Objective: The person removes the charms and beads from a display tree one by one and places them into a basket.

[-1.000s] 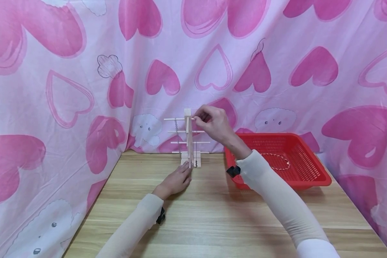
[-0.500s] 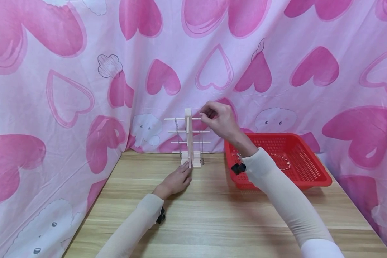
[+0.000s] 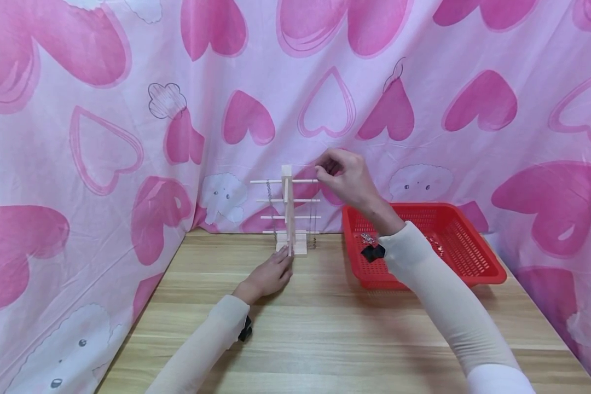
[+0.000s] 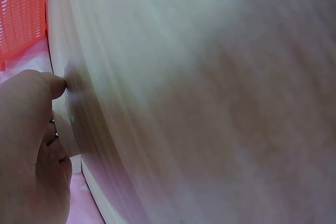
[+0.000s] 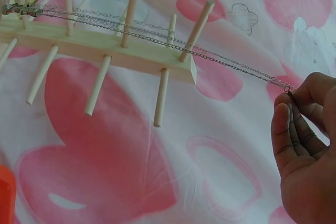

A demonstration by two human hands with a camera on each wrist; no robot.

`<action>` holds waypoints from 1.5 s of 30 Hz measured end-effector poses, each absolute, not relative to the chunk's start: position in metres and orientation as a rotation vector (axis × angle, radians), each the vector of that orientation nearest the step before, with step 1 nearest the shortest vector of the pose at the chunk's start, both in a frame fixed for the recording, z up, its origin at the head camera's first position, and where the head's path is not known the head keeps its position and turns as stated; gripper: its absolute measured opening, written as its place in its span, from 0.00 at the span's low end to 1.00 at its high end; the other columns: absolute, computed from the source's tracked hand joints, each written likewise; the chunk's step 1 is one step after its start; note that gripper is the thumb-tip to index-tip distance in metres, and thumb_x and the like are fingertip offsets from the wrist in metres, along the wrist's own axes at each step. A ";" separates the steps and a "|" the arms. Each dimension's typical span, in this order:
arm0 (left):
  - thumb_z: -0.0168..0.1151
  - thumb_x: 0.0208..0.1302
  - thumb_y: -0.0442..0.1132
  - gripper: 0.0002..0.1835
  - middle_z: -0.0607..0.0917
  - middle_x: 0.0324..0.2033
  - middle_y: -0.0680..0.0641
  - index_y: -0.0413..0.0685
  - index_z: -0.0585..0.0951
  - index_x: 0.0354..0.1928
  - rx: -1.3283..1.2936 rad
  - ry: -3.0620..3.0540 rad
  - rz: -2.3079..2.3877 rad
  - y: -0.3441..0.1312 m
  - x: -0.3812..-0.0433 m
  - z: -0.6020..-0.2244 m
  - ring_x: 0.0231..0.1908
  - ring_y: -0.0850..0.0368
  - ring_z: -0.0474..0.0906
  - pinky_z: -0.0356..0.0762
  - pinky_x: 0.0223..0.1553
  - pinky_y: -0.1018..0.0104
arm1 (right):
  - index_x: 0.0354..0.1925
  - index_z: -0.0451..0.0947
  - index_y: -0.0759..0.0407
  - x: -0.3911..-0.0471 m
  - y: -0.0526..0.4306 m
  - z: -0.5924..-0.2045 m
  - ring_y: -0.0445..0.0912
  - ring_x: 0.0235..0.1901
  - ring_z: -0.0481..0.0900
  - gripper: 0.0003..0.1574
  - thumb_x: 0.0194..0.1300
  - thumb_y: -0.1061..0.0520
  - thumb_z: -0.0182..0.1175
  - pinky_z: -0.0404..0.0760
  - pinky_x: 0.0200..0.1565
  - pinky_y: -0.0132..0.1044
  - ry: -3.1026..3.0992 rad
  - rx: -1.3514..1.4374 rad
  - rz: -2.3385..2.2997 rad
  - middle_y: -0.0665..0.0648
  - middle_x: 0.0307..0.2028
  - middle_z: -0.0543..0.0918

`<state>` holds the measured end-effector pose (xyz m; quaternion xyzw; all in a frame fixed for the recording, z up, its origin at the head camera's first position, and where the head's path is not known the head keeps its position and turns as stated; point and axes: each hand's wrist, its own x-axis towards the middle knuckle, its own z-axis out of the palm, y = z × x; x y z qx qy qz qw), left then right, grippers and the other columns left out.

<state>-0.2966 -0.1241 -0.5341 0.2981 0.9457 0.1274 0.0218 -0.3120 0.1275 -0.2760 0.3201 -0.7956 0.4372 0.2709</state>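
Note:
A pale wooden jewelry stand (image 3: 288, 210), an upright post with pegs on both sides, stands at the table's back. My right hand (image 3: 345, 175) is raised beside its top right peg, thumb and fingertips pinching the end of a thin silver necklace (image 5: 236, 65). In the head view the chain hangs past the right peg tips, its pendant (image 3: 314, 241) low beside the base. The right wrist view shows the chain running along the stand's pegs. My left hand (image 3: 271, 273) grips the foot of the stand, with the thumb and curled fingers at it in the left wrist view.
Another chain (image 3: 269, 191) hangs from the top left peg. A red slotted basket (image 3: 477, 279) stands to the right, partly under the right forearm, with a silver chain piece (image 3: 368, 238) and a beaded strand (image 3: 438, 247) inside. A heart-printed curtain (image 3: 248, 117) surrounds the table.
My right hand has moved right and slightly up, away from the post, and the necklace has shifted with it from near the post out to the peg tips. The left hand stays put.

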 end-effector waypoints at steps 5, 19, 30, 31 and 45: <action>0.50 0.85 0.45 0.31 0.57 0.84 0.36 0.37 0.63 0.81 0.931 2.927 0.387 -0.124 -0.297 -0.534 0.84 0.41 0.52 0.55 0.85 0.45 | 0.38 0.87 0.67 -0.313 0.135 -0.274 0.46 0.31 0.82 0.03 0.67 0.69 0.65 0.83 0.37 0.24 -2.136 0.843 1.183 0.61 0.32 0.88; 0.50 0.85 0.46 0.32 0.57 0.83 0.36 0.38 0.62 0.82 0.945 2.934 0.370 -0.123 -0.298 -0.535 0.84 0.41 0.53 0.55 0.85 0.46 | 0.40 0.87 0.64 -0.315 0.159 -0.269 0.44 0.32 0.81 0.04 0.71 0.66 0.65 0.83 0.37 0.25 -2.145 0.760 1.170 0.60 0.34 0.88; 0.50 0.85 0.45 0.31 0.58 0.83 0.36 0.37 0.63 0.81 0.925 2.929 0.385 -0.123 -0.297 -0.534 0.84 0.41 0.53 0.55 0.85 0.46 | 0.41 0.87 0.63 -0.313 0.176 -0.265 0.42 0.32 0.80 0.04 0.71 0.64 0.65 0.81 0.36 0.23 -2.152 0.697 1.164 0.60 0.34 0.88; 0.50 0.85 0.45 0.31 0.57 0.83 0.37 0.37 0.63 0.81 0.921 2.928 0.385 -0.123 -0.297 -0.534 0.84 0.41 0.52 0.54 0.85 0.46 | 0.41 0.87 0.63 -0.313 0.177 -0.265 0.42 0.32 0.80 0.05 0.71 0.64 0.65 0.81 0.36 0.22 -2.148 0.699 1.161 0.60 0.34 0.88; 0.49 0.85 0.46 0.31 0.57 0.84 0.38 0.38 0.63 0.82 0.932 2.937 0.359 -0.125 -0.297 -0.534 0.84 0.42 0.53 0.55 0.85 0.46 | 0.41 0.88 0.63 -0.316 0.195 -0.266 0.38 0.30 0.77 0.06 0.71 0.64 0.64 0.77 0.34 0.19 -2.142 0.589 1.122 0.61 0.33 0.88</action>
